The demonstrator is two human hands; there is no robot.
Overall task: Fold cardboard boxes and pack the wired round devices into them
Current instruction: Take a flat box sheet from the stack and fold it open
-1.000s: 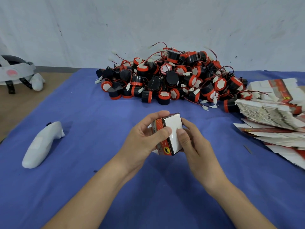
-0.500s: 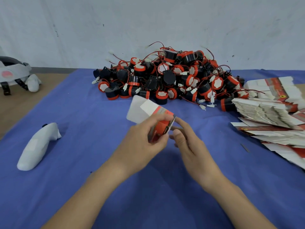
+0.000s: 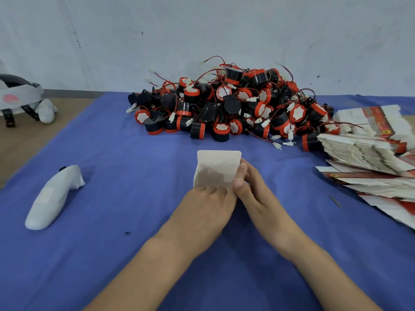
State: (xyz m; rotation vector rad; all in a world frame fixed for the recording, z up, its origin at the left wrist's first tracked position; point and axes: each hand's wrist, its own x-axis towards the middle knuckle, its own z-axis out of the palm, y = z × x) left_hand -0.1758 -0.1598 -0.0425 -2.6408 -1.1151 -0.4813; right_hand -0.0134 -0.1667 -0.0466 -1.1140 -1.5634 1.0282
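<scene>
Both forearms (image 3: pixel 157 265) are showing bare from the lower edge of the view up to the wrists. The left hand (image 3: pixel 208 205) and the right hand (image 3: pixel 253 195) are showing bare too, their knuckles and outlines coming out slightly blurred.

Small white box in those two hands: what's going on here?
A person is shaping a small cardboard box over the blue cloth. The left hand grips its near end, the right hand pinches its right edge, and its top flap stands open. The pile of wired round devices lies behind it, untouched, with a stack of flat boxes to the right.
</scene>
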